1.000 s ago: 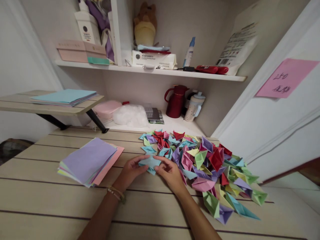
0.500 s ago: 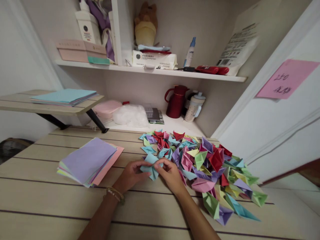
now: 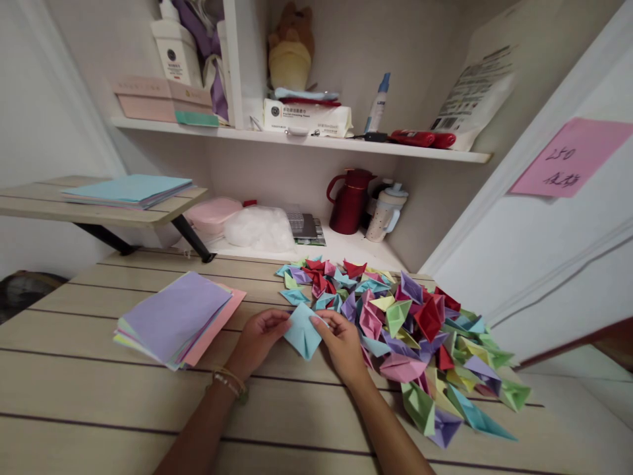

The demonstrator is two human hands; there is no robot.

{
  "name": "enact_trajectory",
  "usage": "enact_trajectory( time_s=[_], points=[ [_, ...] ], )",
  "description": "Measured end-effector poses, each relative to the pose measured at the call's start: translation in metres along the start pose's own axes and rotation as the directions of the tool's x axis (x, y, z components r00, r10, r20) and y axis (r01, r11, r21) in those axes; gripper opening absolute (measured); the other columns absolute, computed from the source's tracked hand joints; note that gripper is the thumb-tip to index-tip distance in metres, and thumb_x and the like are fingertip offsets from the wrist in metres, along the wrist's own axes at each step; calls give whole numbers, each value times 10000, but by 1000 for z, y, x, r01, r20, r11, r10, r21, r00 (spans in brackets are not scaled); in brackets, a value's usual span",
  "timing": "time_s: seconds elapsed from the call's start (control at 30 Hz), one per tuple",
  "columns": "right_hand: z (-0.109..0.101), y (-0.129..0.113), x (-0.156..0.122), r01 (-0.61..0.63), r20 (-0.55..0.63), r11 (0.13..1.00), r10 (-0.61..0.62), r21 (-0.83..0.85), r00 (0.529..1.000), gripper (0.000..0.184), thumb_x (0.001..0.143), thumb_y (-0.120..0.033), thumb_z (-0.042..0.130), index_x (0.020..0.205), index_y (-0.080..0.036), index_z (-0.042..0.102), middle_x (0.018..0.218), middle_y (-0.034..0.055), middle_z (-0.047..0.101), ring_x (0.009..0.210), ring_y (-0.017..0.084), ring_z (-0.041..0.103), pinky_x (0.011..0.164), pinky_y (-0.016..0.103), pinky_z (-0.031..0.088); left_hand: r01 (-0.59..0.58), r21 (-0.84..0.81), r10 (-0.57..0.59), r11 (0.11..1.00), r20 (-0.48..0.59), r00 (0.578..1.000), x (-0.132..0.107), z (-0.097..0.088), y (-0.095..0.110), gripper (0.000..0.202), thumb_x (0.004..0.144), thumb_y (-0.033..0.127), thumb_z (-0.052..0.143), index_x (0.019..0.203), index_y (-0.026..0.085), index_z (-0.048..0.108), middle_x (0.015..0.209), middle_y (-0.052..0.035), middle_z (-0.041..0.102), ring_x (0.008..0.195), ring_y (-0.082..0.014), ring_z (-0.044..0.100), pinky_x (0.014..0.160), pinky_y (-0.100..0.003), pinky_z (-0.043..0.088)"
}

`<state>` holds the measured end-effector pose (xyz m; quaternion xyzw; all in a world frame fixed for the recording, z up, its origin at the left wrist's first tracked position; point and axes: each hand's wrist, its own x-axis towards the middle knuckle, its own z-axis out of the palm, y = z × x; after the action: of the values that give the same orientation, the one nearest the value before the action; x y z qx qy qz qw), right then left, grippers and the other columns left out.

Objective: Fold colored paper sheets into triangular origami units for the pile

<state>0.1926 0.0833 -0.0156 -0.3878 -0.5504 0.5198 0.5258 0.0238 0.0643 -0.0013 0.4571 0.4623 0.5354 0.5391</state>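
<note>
Both our left hand [image 3: 257, 340] and right hand [image 3: 343, 344] are pinched closed on a light-blue folded-paper diamond [image 3: 301, 333], nine o'clock from multicoloured paper boats [image 3: 397, 316]; we judge folding underway, next needing steady, even corners.

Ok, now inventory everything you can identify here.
Folded sheet: 1, blue, over table
Paper boats: uncounted pile, multicoloured, table right
Paper stack: 1, purple-topped, table left
Second stack: 1, blue-topped, stand
Jug: 1, red, cabinet
Cup: 1, cream-blue, beside jug
Container: 1, pink, cabinet
Plastic bag: 1, white, beside container
Plush: 1, brown-yellow, shelf
Towel pack: 1, white, shelf
Box: 1, pink, shelf left
Note: 1, pink, white panel
Left hand: 1, bare, sheet's left
Right hand: 1, bare, sheet's right
</note>
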Motion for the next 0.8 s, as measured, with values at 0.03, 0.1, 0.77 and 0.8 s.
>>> enact_trajectory(
  time_s=[0.03,0.1,0.77,0.8],
  points=[
    [1,0,0,12,-15,1000,-12,4,1000,309,726,-389,615,910,-143,582,567,-22,499,504,96,430,465,198,346,-7,-8,7,1000,10,1000,0,0,-1,241,631,284,700,796,136,604,694,-28,659,638,-141,580,612,-240,439],
    [1,0,0,30,-34,1000,-30,3,999,319,744,-386,594,952,-146,566,516,-50,437,466,83,388,439,186,318,-35,-15,36,999,25,999,1,-1,-2,235,651,280,688,805,146,574,638,-10,646,587,-127,568,566,-224,423],
    [-8,2,-2,-42,119,995,53,-92,992,442,642,-330,681,1048,-173,604,585,-25,551,480,93,452,442,193,366,40,-115,-22,993,158,987,-5,0,4,423,510,154,770,911,143,636,883,-58,658,764,-170,604,721,-304,477],
    [-8,0,-3,-40,135,994,53,-100,989,437,638,-318,683,1043,-175,607,580,-29,546,477,90,445,438,189,362,26,-110,-9,994,155,988,-4,0,4,395,528,169,763,903,139,641,889,-63,658,774,-174,603,716,-298,478]
  ],
)
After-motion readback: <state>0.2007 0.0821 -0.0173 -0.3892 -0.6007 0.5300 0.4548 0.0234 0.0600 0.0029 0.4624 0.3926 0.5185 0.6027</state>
